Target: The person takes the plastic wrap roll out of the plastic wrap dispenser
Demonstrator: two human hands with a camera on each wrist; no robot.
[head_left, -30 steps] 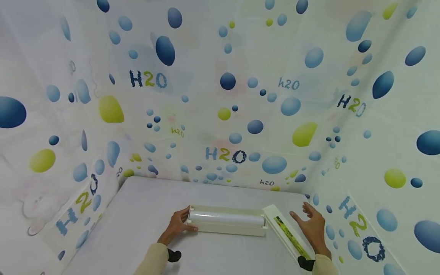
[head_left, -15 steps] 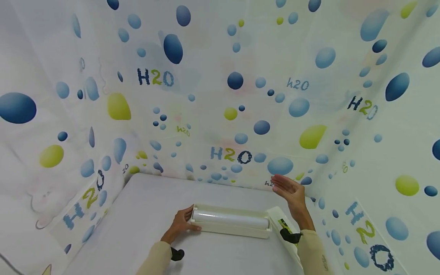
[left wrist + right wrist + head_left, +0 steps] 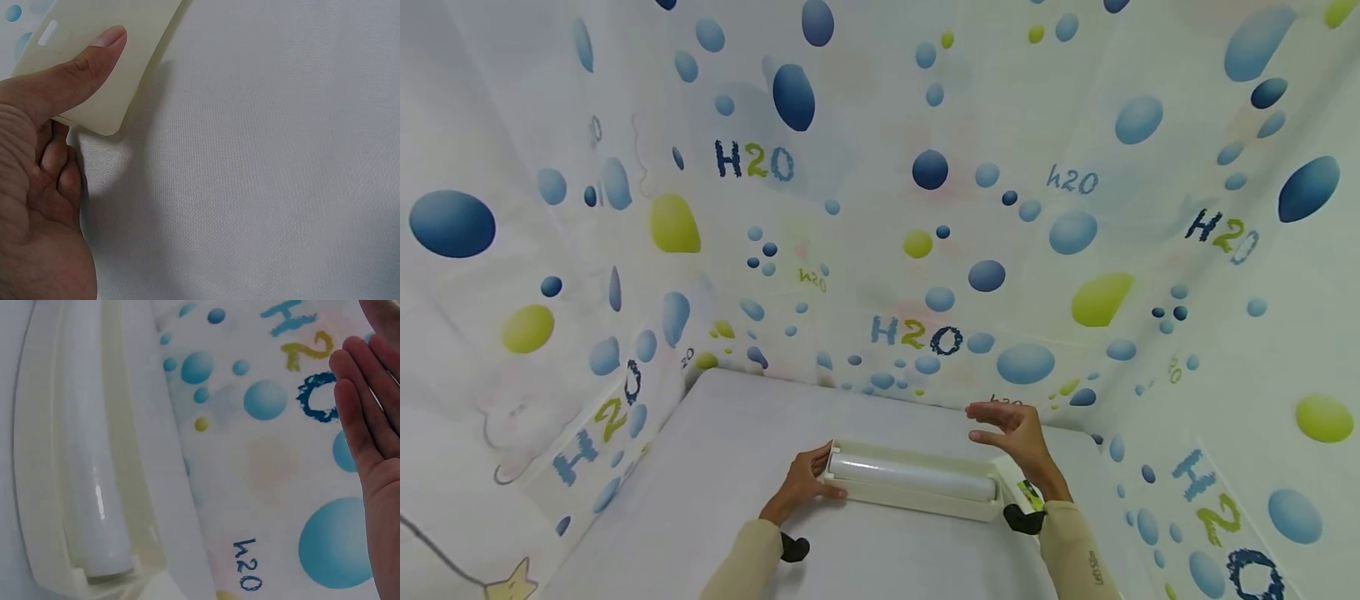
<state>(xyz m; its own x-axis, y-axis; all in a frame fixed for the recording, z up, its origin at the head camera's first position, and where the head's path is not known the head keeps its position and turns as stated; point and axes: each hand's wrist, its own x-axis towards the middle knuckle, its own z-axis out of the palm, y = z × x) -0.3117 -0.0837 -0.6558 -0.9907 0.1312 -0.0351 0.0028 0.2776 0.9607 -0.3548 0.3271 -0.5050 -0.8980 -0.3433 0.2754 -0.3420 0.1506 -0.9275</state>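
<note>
- My left hand (image 3: pixel 801 482) grips the left end of the long cream plastic dispenser box (image 3: pixel 914 502); thumb pressed on its end wall
- The box lies on the white table (image 3: pixel 715 467), a clear film roll (image 3: pixel 913 477) inside
- My right hand (image 3: pixel 1017 433) hovers above the box's right end, fingers relaxed, holding nothing

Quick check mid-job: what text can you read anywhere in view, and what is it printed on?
"H2O": large, repeated on the bubble-patterned curtain.
"h2o": small, also repeated on the curtain.
Print on the green label beside the cling-film dispenser: too small to read.
Lettering on the right sleeve: blurred, unreadable.
</note>
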